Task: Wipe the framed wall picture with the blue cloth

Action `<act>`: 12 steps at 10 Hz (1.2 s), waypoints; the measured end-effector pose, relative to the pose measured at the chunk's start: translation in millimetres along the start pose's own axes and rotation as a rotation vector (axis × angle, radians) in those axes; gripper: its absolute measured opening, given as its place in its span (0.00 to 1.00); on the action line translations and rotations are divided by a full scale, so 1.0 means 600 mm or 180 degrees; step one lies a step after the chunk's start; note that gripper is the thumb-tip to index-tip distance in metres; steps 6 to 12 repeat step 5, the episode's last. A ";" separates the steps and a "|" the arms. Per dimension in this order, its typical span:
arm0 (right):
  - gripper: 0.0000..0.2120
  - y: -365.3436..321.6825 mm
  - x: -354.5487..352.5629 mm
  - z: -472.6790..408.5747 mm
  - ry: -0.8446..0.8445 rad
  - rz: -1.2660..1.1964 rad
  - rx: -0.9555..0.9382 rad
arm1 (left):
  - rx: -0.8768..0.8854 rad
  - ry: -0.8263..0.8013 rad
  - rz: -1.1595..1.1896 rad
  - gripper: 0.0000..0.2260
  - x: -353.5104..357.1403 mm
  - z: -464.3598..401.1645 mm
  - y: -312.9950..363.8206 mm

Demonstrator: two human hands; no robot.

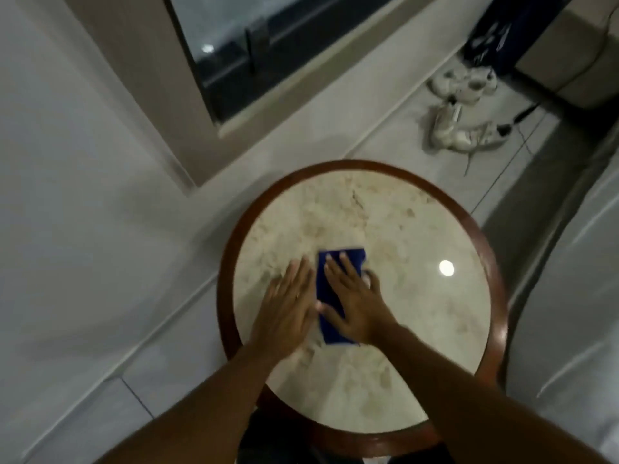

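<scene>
Dark-framed window [234,58] upper left. Round marble table [469,329] centre; white sneakers [459,128] on floor upper right. Left hand [288,309] flat, fingers together, beside blue cloth [326,289]. Right hand [355,296] flat, fingers spread, pressing cloth onto tabletop.

No legible text, label, brand, number or sign appears anywhere in this view. The dark bag [492,38] at upper right bears pale markings, but they are too blurred to be read as letters or figures.
</scene>
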State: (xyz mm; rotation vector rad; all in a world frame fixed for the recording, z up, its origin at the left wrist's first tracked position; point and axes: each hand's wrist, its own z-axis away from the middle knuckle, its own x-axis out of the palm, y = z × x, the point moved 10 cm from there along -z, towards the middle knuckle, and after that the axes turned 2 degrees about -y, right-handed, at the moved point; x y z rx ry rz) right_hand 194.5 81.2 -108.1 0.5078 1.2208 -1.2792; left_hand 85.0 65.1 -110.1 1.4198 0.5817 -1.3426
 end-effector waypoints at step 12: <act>0.33 0.022 -0.037 -0.020 -0.0421 -0.0234 0.0211 | 0.0184 -0.0842 -0.1039 0.31 -0.024 -0.048 0.024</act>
